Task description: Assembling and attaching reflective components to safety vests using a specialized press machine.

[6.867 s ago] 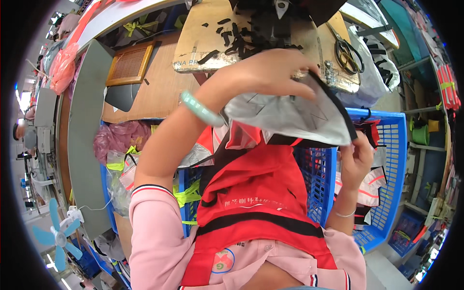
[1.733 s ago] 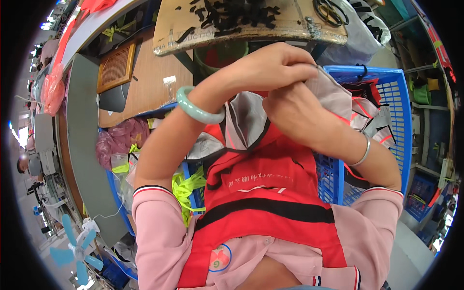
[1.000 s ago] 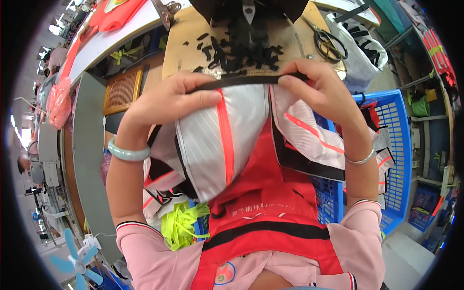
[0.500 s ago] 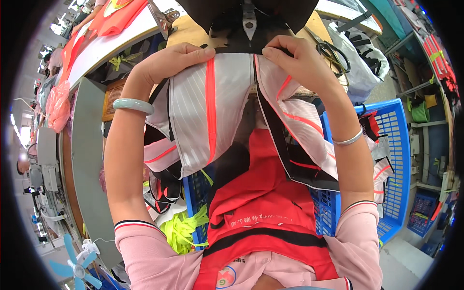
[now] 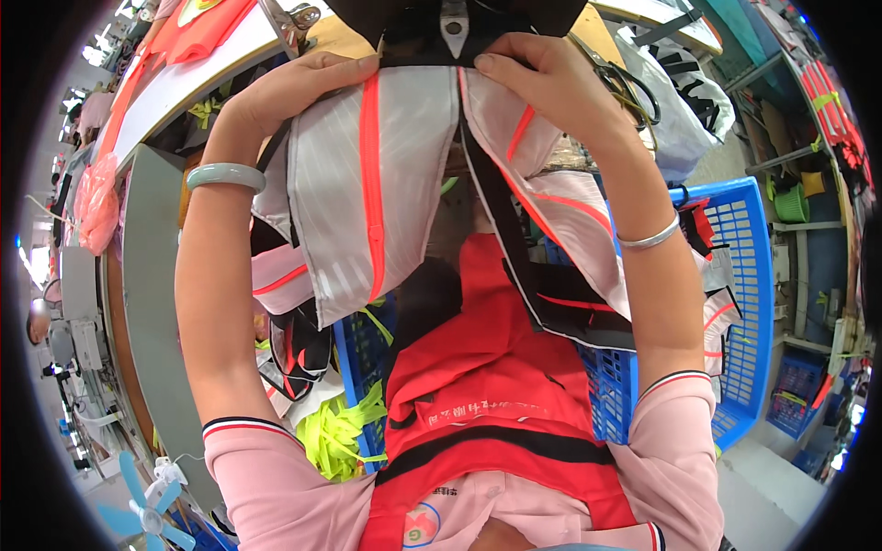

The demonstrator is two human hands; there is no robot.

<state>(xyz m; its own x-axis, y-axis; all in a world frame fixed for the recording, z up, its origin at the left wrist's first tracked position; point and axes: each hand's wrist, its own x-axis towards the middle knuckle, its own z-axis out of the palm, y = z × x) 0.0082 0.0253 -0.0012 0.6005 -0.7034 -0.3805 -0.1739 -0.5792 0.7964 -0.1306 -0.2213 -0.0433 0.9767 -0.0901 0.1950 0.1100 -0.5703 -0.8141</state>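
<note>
My left grip (image 5: 299,87) and right grip (image 5: 551,78) pinch closed, thumbs on top, along the upper edge of a silver-grey garment (image 5: 326,174) in the upper centre. Coral stripes and black edging mark its panels. That edge sits at the black housing (image 5: 367,16); a gap opens between panels, above my red apron (image 5: 487,367).
</note>
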